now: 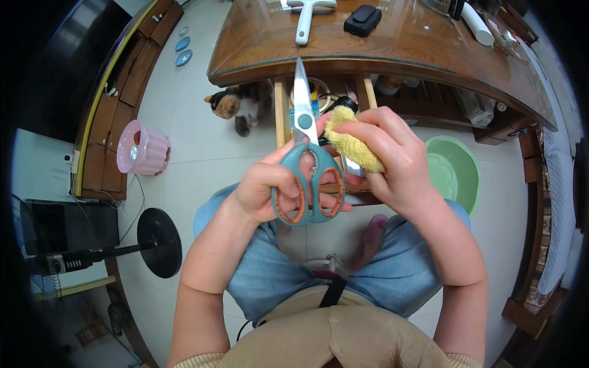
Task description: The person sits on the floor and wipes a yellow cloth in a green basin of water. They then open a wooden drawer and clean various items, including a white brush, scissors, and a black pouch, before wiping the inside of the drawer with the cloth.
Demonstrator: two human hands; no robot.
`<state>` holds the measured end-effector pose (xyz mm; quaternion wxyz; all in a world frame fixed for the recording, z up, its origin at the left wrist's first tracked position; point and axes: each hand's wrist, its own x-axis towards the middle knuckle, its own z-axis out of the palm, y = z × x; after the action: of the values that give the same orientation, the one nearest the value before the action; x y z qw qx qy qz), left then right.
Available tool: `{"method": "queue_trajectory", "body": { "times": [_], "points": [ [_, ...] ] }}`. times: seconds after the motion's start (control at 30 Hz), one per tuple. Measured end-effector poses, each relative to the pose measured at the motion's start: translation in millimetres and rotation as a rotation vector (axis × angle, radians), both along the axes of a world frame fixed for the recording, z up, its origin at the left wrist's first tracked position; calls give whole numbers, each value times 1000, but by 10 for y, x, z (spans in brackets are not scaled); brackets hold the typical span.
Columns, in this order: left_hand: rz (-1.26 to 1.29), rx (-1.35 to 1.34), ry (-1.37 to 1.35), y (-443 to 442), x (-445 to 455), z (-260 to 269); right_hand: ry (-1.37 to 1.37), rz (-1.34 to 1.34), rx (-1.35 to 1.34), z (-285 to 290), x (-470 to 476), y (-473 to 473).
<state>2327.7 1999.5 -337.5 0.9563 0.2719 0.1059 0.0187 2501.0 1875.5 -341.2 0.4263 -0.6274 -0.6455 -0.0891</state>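
My left hand (271, 184) holds a pair of kitchen scissors (306, 124) by the teal handles, which have orange inner rims. The blades are together and point away from me, toward the table. A folded yellow cloth (352, 142) is pinched in my right hand (398, 156), just right of the scissors' pivot. Below and beyond my hands, a wooden drawer (280, 112) is pulled out from the table. Inside it lie a roll of tape, a black object and other small items, partly hidden by my hands.
A glass-topped wooden table (257, 50) bears a white-handled tool (304, 27) and a black case (363, 20). A cat (234, 106) is on the floor left of the drawer. Also around me are a green basin (453, 175), a pink bin (145, 149) and a black fan base (160, 243).
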Motion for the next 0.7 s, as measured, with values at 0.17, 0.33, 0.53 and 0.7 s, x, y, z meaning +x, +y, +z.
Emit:
{"method": "queue_trajectory", "body": {
  "times": [0.17,0.33,0.53,0.7],
  "points": [
    [-115,330,145,45,-5,-117,-14,103,-73,-8,-219,48],
    [11,161,76,-92,30,-62,-20,118,-35,-83,-82,121],
    [35,84,-97,-82,44,-55,-78,-65,-62,-100,150,84],
    [48,235,-26,-45,13,-17,229,-20,25,48,-54,48]
  ]
}}
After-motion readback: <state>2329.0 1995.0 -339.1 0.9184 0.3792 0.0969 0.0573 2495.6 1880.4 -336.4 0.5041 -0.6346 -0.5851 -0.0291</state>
